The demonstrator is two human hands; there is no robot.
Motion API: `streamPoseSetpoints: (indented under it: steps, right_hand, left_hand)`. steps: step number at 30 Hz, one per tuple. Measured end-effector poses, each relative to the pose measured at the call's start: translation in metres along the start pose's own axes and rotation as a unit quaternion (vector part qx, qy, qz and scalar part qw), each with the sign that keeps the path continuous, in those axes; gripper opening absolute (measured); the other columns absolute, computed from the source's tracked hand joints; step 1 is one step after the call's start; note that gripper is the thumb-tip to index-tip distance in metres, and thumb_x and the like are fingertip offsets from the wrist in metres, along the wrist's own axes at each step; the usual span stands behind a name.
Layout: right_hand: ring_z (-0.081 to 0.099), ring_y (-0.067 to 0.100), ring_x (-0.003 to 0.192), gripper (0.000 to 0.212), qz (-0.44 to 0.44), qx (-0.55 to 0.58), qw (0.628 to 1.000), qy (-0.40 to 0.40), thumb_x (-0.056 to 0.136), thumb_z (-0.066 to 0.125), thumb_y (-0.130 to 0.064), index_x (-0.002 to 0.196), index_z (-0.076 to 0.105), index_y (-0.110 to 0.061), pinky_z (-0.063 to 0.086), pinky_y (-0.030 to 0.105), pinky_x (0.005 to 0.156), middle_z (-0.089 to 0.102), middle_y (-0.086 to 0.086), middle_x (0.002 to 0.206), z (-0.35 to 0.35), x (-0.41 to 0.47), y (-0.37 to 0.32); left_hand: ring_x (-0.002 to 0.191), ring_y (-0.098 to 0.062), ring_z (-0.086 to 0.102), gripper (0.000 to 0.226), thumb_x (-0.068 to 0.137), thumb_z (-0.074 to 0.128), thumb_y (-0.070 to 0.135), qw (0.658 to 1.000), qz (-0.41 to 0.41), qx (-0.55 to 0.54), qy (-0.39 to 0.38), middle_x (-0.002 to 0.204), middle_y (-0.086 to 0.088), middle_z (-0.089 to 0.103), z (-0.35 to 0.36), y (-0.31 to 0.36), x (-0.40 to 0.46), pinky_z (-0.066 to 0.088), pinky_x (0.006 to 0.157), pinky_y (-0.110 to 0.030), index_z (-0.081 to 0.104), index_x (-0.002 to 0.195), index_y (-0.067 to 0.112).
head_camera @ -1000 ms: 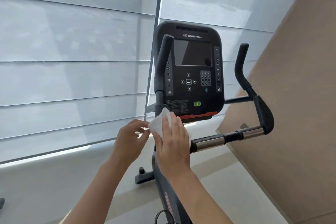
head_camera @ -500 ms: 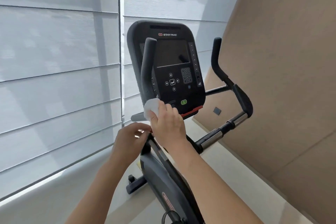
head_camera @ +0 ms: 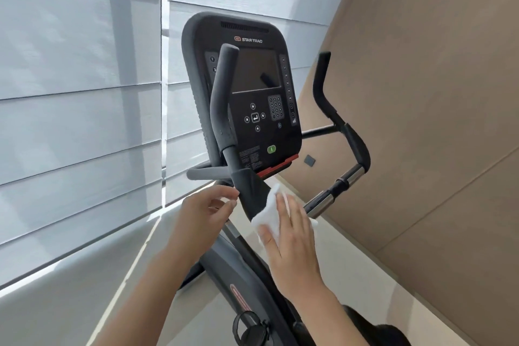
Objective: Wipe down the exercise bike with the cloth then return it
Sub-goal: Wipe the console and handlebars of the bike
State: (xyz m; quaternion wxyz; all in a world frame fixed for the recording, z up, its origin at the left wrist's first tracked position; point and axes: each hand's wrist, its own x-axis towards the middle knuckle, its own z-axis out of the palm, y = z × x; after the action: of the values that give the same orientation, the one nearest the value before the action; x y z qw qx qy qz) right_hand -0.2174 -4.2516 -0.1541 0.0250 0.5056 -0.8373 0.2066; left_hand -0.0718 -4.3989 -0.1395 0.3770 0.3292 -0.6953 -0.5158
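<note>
The cloth (head_camera: pixel 268 212) is pressed flat under the extended fingers of the right hand (head_camera: pixel 292 236), not pinched, against the lower handlebar stem (head_camera: pixel 250 191) of the exercise bike (head_camera: pixel 247 98). The left hand (head_camera: pixel 203 209), loosely curled and holding nothing, is positioned just beside the stem's other side. The stem's long axis runs upward and away from the cloth, so the right hand is judged nearer for wiping along it.
</note>
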Motion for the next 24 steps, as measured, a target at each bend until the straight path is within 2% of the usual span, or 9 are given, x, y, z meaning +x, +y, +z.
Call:
streamPoseSetpoints:
  steps: [3, 6, 9, 11, 12, 18, 20, 22, 24]
  right_hand:
    - [0.002, 0.017, 0.162, 0.080, 0.030, -0.039, 0.999, -0.008, 0.102, 0.010, -0.073, 0.168, 0.000, -0.029, 0.009, 0.045, 0.133, 0.004, -0.006, 0.176, -0.001, 0.019, -0.016]
    - [0.024, 0.022, 0.156, 0.084, 0.033, -0.059, 0.998, -0.002, 0.100, 0.006, -0.075, 0.166, 0.015, -0.023, 0.024, 0.045, 0.127, 0.026, 0.000, 0.171, -0.006, 0.043, -0.032]
    - [0.053, 0.025, 0.125, 0.074, -0.007, -0.058, 0.998, 0.007, 0.102, 0.016, -0.070, 0.148, 0.043, -0.019, 0.046, 0.041, 0.101, 0.056, 0.003, 0.139, -0.008, 0.078, -0.048]
    - [0.060, 0.026, 0.101, 0.058, -0.028, -0.057, 0.998, 0.010, 0.105, 0.025, -0.065, 0.124, 0.054, -0.018, 0.044, 0.039, 0.077, 0.061, 0.001, 0.111, -0.006, 0.108, -0.060]
    - [0.062, 0.027, 0.095, 0.055, -0.028, -0.050, 0.998, 0.000, 0.106, 0.027, -0.064, 0.115, 0.054, -0.017, 0.041, 0.039, 0.073, 0.061, 0.002, 0.104, -0.006, 0.121, -0.065]
    - [0.059, 0.027, 0.079, 0.050, -0.040, 0.001, 0.999, -0.012, 0.107, 0.031, -0.064, 0.099, 0.051, -0.018, 0.036, 0.037, 0.068, 0.057, -0.002, 0.088, -0.005, 0.143, -0.065]
    - [0.060, 0.025, 0.083, 0.048, -0.078, -0.002, 0.997, 0.011, 0.109, 0.032, -0.060, 0.106, 0.055, -0.018, 0.035, 0.036, 0.068, 0.059, -0.001, 0.093, -0.008, 0.129, -0.056]
    - [0.062, 0.024, 0.096, 0.050, -0.118, -0.014, 0.992, 0.035, 0.110, 0.032, -0.056, 0.129, 0.055, -0.016, 0.043, 0.036, 0.072, 0.064, 0.002, 0.110, -0.010, 0.107, -0.041]
    - [0.057, 0.019, 0.112, 0.059, -0.125, -0.003, 0.992, 0.032, 0.111, 0.026, -0.058, 0.153, 0.041, -0.019, 0.050, 0.033, 0.090, 0.059, 0.000, 0.132, -0.012, 0.077, -0.019]
  left_hand:
    - [0.075, -0.003, 0.074, 0.030, 0.099, 0.067, 0.006, 1.000, -0.022, -0.012, 0.002, 0.084, 0.019, 0.078, -0.005, -0.004, -0.002, 0.051, 0.069, -0.007, 0.082, 0.096, 0.031]
    - [0.076, -0.005, 0.075, 0.035, 0.099, 0.065, 0.002, 0.999, -0.027, -0.007, 0.023, 0.087, 0.021, 0.078, -0.011, -0.005, -0.001, 0.050, 0.070, -0.007, 0.082, 0.093, 0.033]
    - [0.080, -0.005, 0.076, 0.037, 0.098, 0.064, 0.006, 0.999, -0.026, 0.001, 0.036, 0.093, 0.020, 0.079, -0.017, -0.005, -0.001, 0.051, 0.074, -0.013, 0.081, 0.090, 0.038]
    - [0.082, -0.006, 0.077, 0.038, 0.099, 0.063, 0.006, 0.999, -0.024, 0.006, 0.042, 0.094, 0.018, 0.079, -0.017, -0.003, -0.002, 0.052, 0.075, -0.016, 0.080, 0.090, 0.039]
    - [0.082, -0.008, 0.077, 0.039, 0.099, 0.063, 0.006, 0.999, -0.021, 0.011, 0.044, 0.094, 0.018, 0.079, -0.016, -0.002, -0.003, 0.053, 0.073, -0.015, 0.080, 0.090, 0.040]
    - [0.078, -0.009, 0.077, 0.031, 0.098, 0.069, 0.007, 0.998, -0.015, 0.011, 0.066, 0.092, 0.017, 0.080, -0.002, 0.008, -0.006, 0.052, 0.072, -0.009, 0.080, 0.095, 0.036]
    - [0.078, -0.012, 0.076, 0.026, 0.097, 0.072, 0.007, 0.997, -0.014, 0.011, 0.071, 0.093, 0.016, 0.080, 0.006, 0.014, -0.003, 0.052, 0.071, -0.009, 0.080, 0.097, 0.032]
    - [0.078, -0.012, 0.076, 0.021, 0.095, 0.076, 0.010, 0.997, -0.013, 0.014, 0.072, 0.090, 0.014, 0.079, 0.014, 0.019, -0.002, 0.051, 0.069, -0.010, 0.080, 0.094, 0.031]
    - [0.078, -0.012, 0.075, 0.018, 0.091, 0.081, 0.014, 0.998, -0.005, 0.019, 0.063, 0.089, 0.011, 0.078, 0.019, 0.022, -0.001, 0.052, 0.069, -0.011, 0.078, 0.090, 0.032]
